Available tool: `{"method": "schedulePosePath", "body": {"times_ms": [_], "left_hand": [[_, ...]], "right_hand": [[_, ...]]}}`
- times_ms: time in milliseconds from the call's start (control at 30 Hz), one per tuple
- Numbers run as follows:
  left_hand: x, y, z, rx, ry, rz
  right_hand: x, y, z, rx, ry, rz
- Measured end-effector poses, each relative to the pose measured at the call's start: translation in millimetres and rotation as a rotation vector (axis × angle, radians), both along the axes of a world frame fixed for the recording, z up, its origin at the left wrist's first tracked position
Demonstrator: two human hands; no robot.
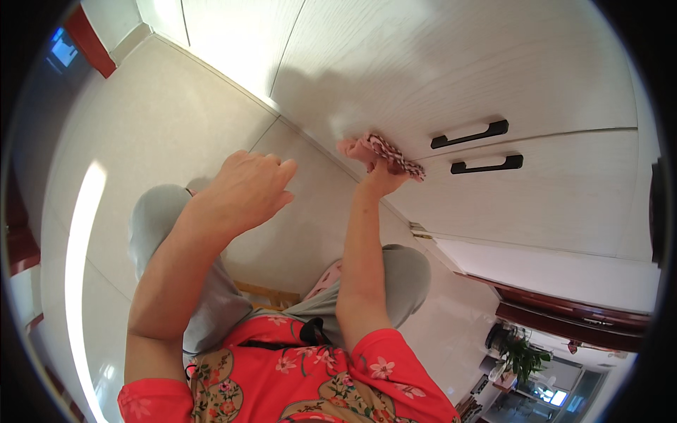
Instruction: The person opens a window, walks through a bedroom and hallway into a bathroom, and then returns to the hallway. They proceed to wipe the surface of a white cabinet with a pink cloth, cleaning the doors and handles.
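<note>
My right hand (386,178) grips a crumpled pink cloth (358,149) with a dark-and-white patterned edge. The cloth is pressed against the lower part of a white wood-grain cabinet door (381,100), near the seam between two doors. To the right of the cloth, two black bar handles sit on either side of that seam: an upper handle (470,135) and a lower handle (486,164). My left hand (254,182) hovers above the tiled floor, over my knee's far side, fingers loosely curled. Nothing shows in it, though its palm is hidden.
Beige floor tiles (158,106) run up to the cabinet's base. Beneath me is part of a wooden stool (267,293), beside a pink slipper (325,277). A potted plant (521,354) stands beyond a dark red door frame (571,317) at lower right.
</note>
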State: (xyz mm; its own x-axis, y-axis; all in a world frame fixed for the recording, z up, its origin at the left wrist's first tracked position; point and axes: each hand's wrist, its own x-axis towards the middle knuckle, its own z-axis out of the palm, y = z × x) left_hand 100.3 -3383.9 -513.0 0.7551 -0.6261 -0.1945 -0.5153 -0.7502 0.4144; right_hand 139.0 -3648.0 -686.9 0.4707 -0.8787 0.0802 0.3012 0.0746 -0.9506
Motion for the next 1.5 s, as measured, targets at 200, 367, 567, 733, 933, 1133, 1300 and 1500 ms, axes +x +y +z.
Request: {"method": "schedulePosePath", "body": {"times_ms": [200,367,567,733,933,1133,1300,1500], "left_hand": [[0,-5,-3,-0.015,0.019,-0.053],[3,11,-6,0.016,0.04,0.037],[-2,22,2,0.01,-0.002,0.05],[-2,33,17,-0.097,-0.05,0.302],[5,45,31,-0.568,0.143,0.604],[-4,48,36,-1.406,0.889,0.424],[-9,58,37,-1.684,0.923,0.471],[-23,81,50,-1.663,0.863,0.446]], "right_hand": [[-20,-78,-89,0.694,-0.037,0.379],[11,-13,-42,0.806,0.167,0.23],[27,2,-18,0.734,0.02,0.441],[15,40,53,0.43,-0.21,0.933],[-5,93,167,-0.739,0.167,0.908],[-18,107,153,0.181,-0.076,1.147],[-38,94,153,-0.578,-0.372,0.971],[-62,116,223,0.075,-0.117,1.287]]}}
